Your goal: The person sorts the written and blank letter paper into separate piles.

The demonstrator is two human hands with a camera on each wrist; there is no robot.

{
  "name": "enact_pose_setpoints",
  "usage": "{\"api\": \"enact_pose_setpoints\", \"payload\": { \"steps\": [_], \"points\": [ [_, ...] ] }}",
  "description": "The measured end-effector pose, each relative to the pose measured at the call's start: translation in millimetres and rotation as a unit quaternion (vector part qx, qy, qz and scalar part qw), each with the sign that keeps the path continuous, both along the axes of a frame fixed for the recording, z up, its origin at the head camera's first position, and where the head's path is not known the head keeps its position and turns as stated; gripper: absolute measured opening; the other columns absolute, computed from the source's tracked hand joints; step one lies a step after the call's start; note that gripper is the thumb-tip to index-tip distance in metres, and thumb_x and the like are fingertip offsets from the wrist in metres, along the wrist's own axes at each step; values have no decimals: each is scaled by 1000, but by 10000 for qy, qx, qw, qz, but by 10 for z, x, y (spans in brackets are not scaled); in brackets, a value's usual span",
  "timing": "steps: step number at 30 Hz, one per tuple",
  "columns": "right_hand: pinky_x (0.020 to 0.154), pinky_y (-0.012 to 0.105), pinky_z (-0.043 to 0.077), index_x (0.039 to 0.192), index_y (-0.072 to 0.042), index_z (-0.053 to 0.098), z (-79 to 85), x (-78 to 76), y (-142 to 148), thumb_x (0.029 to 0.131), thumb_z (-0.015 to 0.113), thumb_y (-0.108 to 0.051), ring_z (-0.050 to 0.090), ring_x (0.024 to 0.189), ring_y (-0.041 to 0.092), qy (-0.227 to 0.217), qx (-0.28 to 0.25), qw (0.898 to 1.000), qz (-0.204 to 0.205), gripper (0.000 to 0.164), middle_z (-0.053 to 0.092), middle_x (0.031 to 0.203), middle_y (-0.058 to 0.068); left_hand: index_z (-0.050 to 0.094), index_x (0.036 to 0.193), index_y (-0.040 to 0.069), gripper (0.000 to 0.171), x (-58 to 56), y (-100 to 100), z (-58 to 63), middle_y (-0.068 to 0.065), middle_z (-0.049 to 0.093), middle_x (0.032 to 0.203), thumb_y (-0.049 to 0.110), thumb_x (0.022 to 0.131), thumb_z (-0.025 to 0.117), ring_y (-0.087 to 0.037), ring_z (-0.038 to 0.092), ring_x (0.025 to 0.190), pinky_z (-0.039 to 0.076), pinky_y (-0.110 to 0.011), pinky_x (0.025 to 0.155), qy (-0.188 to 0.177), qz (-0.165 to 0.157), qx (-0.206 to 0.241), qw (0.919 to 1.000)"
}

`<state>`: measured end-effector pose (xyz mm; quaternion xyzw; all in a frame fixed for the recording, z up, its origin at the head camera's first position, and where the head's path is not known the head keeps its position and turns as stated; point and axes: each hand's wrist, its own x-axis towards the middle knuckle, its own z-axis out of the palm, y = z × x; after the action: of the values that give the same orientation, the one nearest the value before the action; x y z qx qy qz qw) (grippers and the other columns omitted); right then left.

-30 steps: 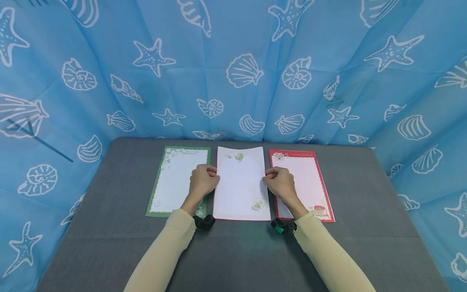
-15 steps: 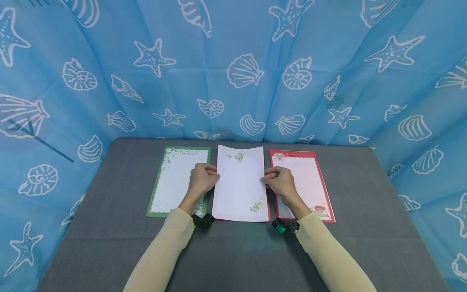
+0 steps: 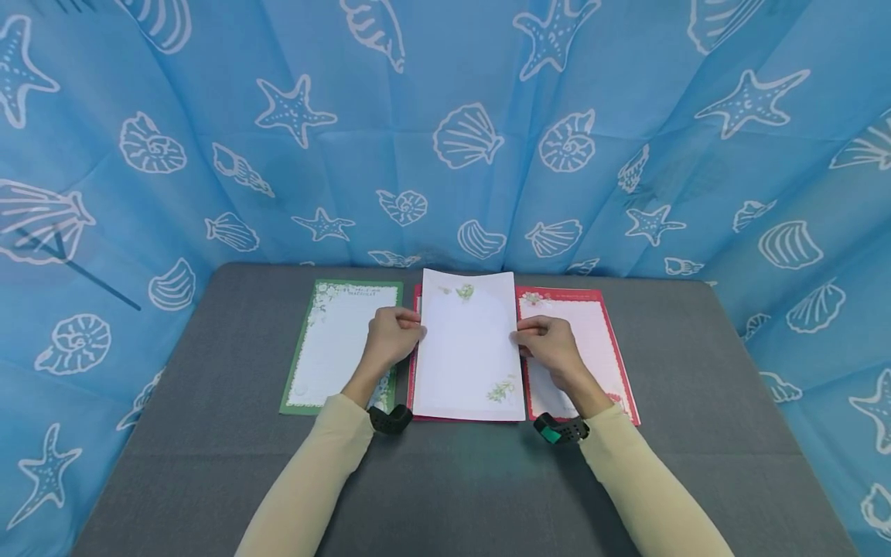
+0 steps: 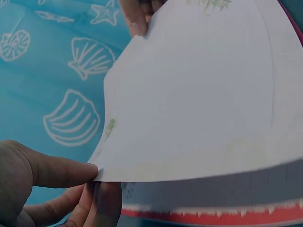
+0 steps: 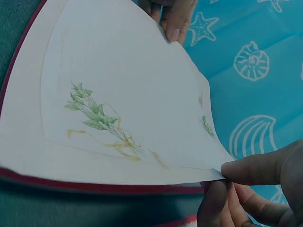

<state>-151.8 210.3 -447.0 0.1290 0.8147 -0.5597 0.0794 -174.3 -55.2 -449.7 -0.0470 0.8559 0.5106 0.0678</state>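
Evidently, the left hand (image 3: 391,338) and the right hand (image 3: 550,344) each pinched one side edge of the white sheet (image 3: 469,356), with only paper between thumb and fingers. It hung bowed between the two sets of fingers, its edges raised above a red-edged page (image 4: 203,216). Uneven pulling could probably crease it; a loosened pinch might let one edge slip. A low wrist could also push the red-bordered page (image 3: 593,340) under the right fingers.
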Motion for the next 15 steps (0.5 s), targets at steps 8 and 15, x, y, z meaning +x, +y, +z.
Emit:
{"api": "enact_pose_setpoints", "payload": {
  "steps": [8, 15],
  "points": [
    [71, 24, 57, 119, 10, 63, 1, 24, 243, 96, 67, -9, 66, 77, 12, -7, 105, 9999, -120, 30, 69, 96, 14, 73, 104, 1, 16, -8, 197, 33, -10, 72, 89, 8, 90, 72, -23, 71, 71, 55, -32, 60, -159, -76, 378, 9991],
    [71, 23, 57, 121, 10, 62, 45, 55, 432, 97, 66, -9, 64, 78, 12, -48, 283, 9993, -231, 31, 67, 97, 15, 73, 101, 1, 15, -57, 420, 2, -8, 72, 85, 9, 89, 73, -18, 69, 64, 55, -31, 62, -204, -51, 423, 9989]
  ]
}}
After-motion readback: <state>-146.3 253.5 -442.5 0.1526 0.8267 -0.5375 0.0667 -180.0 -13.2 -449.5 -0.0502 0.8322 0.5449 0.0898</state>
